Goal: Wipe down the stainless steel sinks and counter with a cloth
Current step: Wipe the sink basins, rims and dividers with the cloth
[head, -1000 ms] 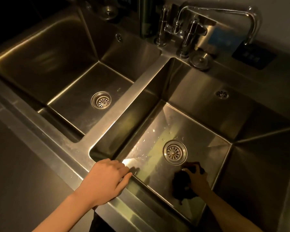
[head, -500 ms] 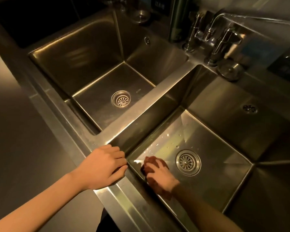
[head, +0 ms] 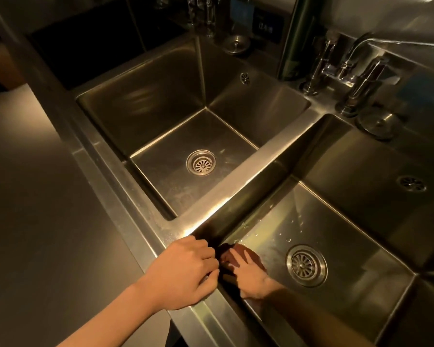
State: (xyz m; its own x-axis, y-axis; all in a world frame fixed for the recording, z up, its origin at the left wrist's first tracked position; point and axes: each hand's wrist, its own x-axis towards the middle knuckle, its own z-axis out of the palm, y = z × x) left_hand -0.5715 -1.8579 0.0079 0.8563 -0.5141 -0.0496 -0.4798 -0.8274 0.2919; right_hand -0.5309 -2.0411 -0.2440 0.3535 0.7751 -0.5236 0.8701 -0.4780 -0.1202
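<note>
Right hand (head: pixel 251 274) lies flat with its fingers spread, pressing a dark reddish-brown cloth (head: pixel 246 249) onto the floor of the right sink (head: pixel 348 246), just left of that sink's drain (head: pixel 306 265) and close against the near-left corner. We see our left hand (head: pixel 183 269) further left of the drain, up on the front rim (head: pixel 206 309), its fingers curled over the inner edge and holding it, which we take as a brace. By our reading the job is at an early to middle stage: the cloth is working the right sink floor, while water droplets (head: pixel 286 236) sit just beyond the drain and have not been wiped. The left sink (head: pixel 176 176), well to the left of and beyond the drain, shows faint dull smears on its floor, and we cannot tell whether it has been wiped; the same goes for the tabletop (head: pixel 48 209) at far left. Both sinks are square-cornered brushed steel boxes with flat floors and round slotted strainers, split by a straight divider (head: pixel 248 176) that catches a bright streak of light. The cloth looks soft and bunched. Chrome taps (head: pixel 356 78) stand well beyond the drain.
</note>
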